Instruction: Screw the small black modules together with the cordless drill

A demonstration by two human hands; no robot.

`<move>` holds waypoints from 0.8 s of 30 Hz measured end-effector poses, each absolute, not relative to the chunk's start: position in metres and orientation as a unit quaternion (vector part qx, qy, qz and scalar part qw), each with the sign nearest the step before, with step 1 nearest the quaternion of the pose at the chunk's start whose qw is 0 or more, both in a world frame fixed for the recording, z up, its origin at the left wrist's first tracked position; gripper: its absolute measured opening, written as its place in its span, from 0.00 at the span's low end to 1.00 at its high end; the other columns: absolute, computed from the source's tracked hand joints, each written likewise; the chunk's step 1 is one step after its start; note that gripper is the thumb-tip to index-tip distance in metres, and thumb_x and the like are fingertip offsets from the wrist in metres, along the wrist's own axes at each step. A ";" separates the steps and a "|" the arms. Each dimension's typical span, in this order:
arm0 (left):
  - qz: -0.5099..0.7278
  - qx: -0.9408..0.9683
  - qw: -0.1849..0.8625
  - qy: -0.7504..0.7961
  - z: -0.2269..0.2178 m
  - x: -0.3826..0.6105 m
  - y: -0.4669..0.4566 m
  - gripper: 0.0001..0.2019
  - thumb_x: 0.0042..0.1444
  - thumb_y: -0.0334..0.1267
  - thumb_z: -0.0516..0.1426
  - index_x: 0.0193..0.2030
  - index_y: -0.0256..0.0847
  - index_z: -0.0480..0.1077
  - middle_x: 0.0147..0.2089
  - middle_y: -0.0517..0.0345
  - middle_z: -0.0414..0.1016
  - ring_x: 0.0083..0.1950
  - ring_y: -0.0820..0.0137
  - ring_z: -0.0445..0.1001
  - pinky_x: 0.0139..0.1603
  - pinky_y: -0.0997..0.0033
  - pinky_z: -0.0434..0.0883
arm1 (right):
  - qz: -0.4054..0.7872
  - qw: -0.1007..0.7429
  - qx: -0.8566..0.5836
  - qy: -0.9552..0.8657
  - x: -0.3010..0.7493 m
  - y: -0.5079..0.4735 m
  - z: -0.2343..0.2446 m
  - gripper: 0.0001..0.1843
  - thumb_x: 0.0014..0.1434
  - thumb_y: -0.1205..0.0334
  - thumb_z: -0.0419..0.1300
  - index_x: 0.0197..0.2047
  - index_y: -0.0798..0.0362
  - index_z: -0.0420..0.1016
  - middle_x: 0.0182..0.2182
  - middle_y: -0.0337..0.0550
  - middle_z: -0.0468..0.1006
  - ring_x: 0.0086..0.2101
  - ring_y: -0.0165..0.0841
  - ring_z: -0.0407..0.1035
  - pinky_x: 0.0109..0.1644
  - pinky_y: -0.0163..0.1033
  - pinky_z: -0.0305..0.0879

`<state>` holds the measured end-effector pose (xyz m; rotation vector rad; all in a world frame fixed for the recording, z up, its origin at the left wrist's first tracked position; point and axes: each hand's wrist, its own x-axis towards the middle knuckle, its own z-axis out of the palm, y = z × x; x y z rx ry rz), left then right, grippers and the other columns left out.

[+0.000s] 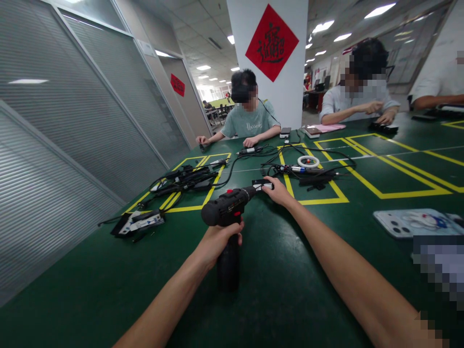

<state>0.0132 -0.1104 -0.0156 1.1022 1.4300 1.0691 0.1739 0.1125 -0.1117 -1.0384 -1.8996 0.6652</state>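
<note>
A black cordless drill (229, 211) with a red switch stands above the green table (275, 280), its nose pointing right and away from me. My left hand (217, 240) is wrapped round the drill's grip. My right hand (277, 191) reaches forward to the drill's tip, its fingers closed on a small black and white part (263, 184) there.
Black cables and tools (184, 178) lie at the left, a black and white device (139, 223) nearer the edge. A tape roll (308, 161) and wired tools sit in a yellow-marked box. A phone (416, 223) lies at the right. Other people sit at the far side.
</note>
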 end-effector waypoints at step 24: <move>0.458 0.444 0.499 0.587 -0.015 0.015 -0.110 0.11 0.47 0.35 0.57 0.39 0.34 0.69 0.37 0.55 0.70 0.24 0.76 0.68 0.29 0.72 0.64 | 0.265 0.429 -0.420 -0.754 0.171 0.113 -0.114 0.25 0.57 0.55 0.56 0.57 0.52 0.66 0.51 0.50 0.67 0.51 0.38 0.65 0.58 0.42 0.58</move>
